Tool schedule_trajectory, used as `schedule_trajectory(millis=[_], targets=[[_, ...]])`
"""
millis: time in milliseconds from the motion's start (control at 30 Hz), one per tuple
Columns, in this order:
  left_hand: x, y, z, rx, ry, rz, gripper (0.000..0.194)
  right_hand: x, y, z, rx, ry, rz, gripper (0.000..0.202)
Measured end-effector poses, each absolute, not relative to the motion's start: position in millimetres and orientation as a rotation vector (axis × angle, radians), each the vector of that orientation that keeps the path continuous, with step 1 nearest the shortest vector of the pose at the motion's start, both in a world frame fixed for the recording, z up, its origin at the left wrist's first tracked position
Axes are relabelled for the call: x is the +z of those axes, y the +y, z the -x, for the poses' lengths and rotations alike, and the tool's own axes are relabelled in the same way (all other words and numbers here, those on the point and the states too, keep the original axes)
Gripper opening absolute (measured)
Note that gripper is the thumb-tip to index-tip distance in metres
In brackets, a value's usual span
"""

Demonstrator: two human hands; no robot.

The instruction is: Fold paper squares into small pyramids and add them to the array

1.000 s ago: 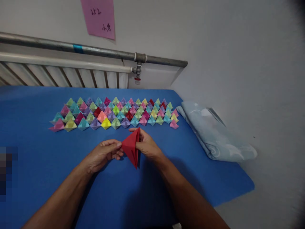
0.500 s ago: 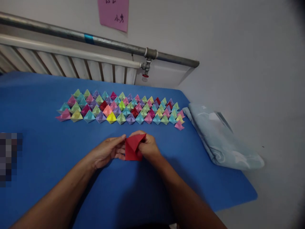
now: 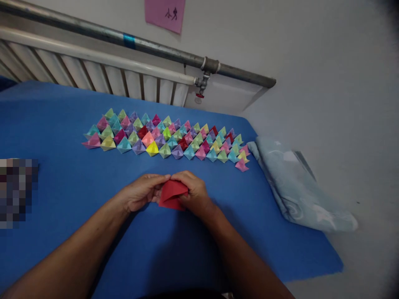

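- Red paper [image 3: 172, 194] differs from the frame one second ago: then a flat triangle with its tip at the left fingers, now a squatter form with a dark gap on its near side. Surroundings sit further right in view; camera has shifted.
- Wall [image 3: 327, 95]: pale grey, along the far side and the right.
- Blue surface [image 3: 62, 187]: spans left to right beneath everything handled; right corner rounded.
- White radiator [image 3: 102, 77]: far left, against the wall; a metal pipe [image 3: 162, 50] runs above it.
- Folded paper shapes [image 3: 152, 148]: many colours, in several close rows across the far part of the surface; one pink piece sits nearest at the right end.
- Folded cloth [image 3: 299, 182]: grey-green with white pattern, right edge of the surface.
- Right hand [image 3: 196, 193]: curled round the paper's right side, holding it; thumb contact partly hidden.
- Left hand [image 3: 141, 193]: narrow, thumb and fingers closed on the paper's left edge.
- Paper's location: between both hands, near side of the rows, apart from them.
- Pink sheet [image 3: 165, 14]: on the far wall, dark handwriting.
- Valve [image 3: 202, 83]: at the radiator's right end, red handle.
- Blue band [image 3: 129, 40]: round the pipe.
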State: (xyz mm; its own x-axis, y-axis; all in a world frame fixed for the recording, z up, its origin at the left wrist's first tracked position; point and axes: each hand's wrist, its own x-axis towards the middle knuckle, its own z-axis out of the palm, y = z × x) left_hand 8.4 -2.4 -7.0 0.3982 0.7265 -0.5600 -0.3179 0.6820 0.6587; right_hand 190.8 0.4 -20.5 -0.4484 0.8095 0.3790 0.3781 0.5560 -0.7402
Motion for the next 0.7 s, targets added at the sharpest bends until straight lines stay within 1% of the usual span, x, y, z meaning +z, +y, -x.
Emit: schedule_trajectory(millis=[233,333,400,467,567,700], targets=[[-12.3,2.0,-1.5,0.7,0.93,-0.53,0.019,-14.3,0.2,-197.0,0.836,-2.14,0.889,0.044],[-11.1,2.9,-0.1,0.731,0.996,-0.536,0.018,-11.2,2.8,-206.3,0.939,-2.148,0.986,0.052],[-8.4,2.9,-0.5,0.764,1.035,-0.547,0.019,-9.9,6.5,-213.8,1.065,-2.049,1.102,0.054],[-5.6,2.3,-1.8,0.799,1.051,-0.588,0.019,-7.7,10.3,-218.9,1.198,-1.833,1.205,0.047],[-3.6,0.2,-4.7,0.839,1.035,-0.663,0.018,-0.7,11.4,-217.0,1.361,-1.49,1.304,0.032],[-4.4,-2.5,-8.7,0.886,1.024,-0.721,0.02,8.4,2.8,-200.6,1.566,-1.345,1.351,0.031]])
